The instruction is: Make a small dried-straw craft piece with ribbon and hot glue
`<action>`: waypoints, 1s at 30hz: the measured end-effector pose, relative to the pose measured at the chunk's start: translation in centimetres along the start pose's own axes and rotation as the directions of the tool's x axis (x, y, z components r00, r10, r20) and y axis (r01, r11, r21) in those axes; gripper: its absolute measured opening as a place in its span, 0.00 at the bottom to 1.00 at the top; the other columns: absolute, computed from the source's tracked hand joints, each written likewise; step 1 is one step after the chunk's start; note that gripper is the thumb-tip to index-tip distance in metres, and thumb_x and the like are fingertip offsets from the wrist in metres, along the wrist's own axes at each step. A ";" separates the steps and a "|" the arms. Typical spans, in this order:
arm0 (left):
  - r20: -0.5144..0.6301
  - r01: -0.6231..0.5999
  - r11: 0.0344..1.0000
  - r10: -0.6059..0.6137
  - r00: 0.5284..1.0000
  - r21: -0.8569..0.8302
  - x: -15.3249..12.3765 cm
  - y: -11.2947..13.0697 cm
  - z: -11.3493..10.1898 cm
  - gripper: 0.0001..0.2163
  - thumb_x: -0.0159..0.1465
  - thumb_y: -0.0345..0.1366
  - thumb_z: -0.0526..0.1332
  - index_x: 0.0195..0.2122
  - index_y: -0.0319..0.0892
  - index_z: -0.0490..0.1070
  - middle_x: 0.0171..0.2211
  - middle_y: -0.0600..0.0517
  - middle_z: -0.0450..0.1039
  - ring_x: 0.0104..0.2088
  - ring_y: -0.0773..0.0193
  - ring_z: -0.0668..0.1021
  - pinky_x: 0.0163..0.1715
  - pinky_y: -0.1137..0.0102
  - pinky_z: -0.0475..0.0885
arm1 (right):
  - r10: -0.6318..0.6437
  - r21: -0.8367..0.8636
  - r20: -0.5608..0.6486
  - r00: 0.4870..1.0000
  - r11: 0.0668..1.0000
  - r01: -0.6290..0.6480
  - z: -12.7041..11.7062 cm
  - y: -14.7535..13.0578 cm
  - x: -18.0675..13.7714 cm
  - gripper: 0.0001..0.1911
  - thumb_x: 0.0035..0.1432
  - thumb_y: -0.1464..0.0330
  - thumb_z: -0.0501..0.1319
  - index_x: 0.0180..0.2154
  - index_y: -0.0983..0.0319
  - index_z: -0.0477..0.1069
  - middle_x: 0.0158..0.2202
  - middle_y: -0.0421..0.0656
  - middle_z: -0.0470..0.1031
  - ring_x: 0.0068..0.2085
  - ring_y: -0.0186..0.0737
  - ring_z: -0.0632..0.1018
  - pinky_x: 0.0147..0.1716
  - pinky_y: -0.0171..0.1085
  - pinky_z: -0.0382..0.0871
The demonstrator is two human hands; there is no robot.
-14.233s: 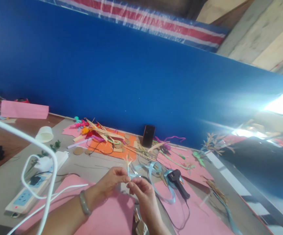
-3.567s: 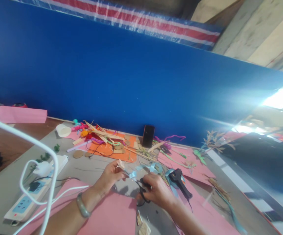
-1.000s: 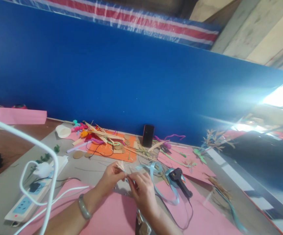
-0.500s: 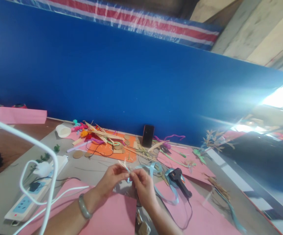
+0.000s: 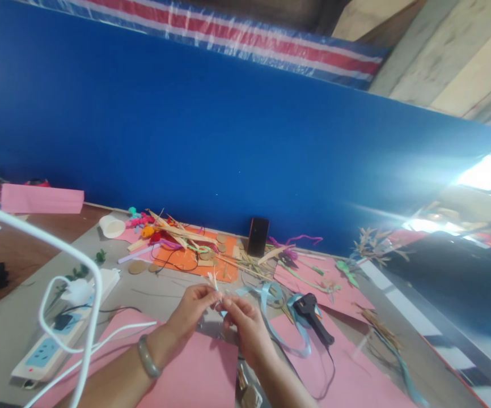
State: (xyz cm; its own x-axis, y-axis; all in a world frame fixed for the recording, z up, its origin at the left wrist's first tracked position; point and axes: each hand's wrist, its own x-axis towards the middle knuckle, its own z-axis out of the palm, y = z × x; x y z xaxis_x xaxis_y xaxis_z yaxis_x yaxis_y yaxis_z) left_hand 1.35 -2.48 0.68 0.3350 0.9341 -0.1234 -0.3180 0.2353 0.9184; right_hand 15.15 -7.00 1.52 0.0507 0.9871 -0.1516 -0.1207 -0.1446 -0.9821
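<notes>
My left hand (image 5: 193, 310), with a bracelet on its wrist, pinches a small bundle of pale dried stems (image 5: 212, 281) whose tips point up and away. Close against it, my right hand (image 5: 245, 326) has thumb and fingers closed on a light blue ribbon (image 5: 223, 312) at the base of the bundle. The fingers cover most of the ribbon there. Both hands are above the near edge of a pink sheet (image 5: 198, 368). To their right lie a loose blue ribbon roll (image 5: 271, 292) and a black glue gun (image 5: 313, 317).
At left a white power strip (image 5: 50, 345) carries plugs, and a white cable (image 5: 94, 317) loops in front. Behind lie an orange sheet (image 5: 177, 263) with sticks, a white cup (image 5: 111, 226) and a phone (image 5: 258, 237) leaning on the blue partition (image 5: 211, 124).
My right hand has shifted slightly, its fingers now lower around the ribbon. The stems stand a little more upright. Both hands stay together.
</notes>
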 end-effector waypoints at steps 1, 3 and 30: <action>-0.008 -0.007 1.000 0.007 1.000 0.008 0.0 -0.1 -0.1 0.14 0.53 0.43 0.67 0.19 0.38 0.69 0.19 0.55 0.70 0.21 0.71 0.69 0.25 0.75 0.63 | 0.022 -0.003 -0.009 1.000 1.000 -0.022 0.0 0.0 0.0 0.19 0.51 0.54 0.66 0.32 0.66 0.77 0.25 0.41 0.74 0.20 0.27 0.66 0.18 0.28 0.57; -0.015 -0.009 1.000 0.010 1.000 0.022 0.1 -0.3 -0.2 0.15 0.53 0.43 0.67 0.19 0.38 0.68 0.18 0.55 0.69 0.20 0.72 0.68 0.24 0.75 0.62 | 0.064 -0.018 -0.024 0.998 0.998 -0.065 0.1 -0.1 0.0 0.19 0.47 0.55 0.69 0.30 0.66 0.76 0.19 0.37 0.70 0.17 0.26 0.63 0.16 0.28 0.53; 0.089 -0.104 0.991 0.097 0.991 0.078 0.1 -0.4 -0.5 0.14 0.52 0.41 0.69 0.19 0.39 0.67 0.17 0.56 0.66 0.20 0.70 0.68 0.24 0.73 0.62 | 0.064 -0.081 0.088 0.994 0.995 -0.057 -0.2 0.1 -1.6 0.19 0.49 0.55 0.67 0.34 0.65 0.76 0.31 0.44 0.79 0.20 0.29 0.70 0.21 0.31 0.63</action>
State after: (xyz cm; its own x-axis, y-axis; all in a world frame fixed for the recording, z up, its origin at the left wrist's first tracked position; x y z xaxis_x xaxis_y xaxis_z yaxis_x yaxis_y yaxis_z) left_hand 1.09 -2.36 0.16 0.3802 0.9249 0.0005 -0.2806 0.1149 0.9529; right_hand 15.27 -8.66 1.60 -0.0445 0.9781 -0.2035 -0.0430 -0.2053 -0.9777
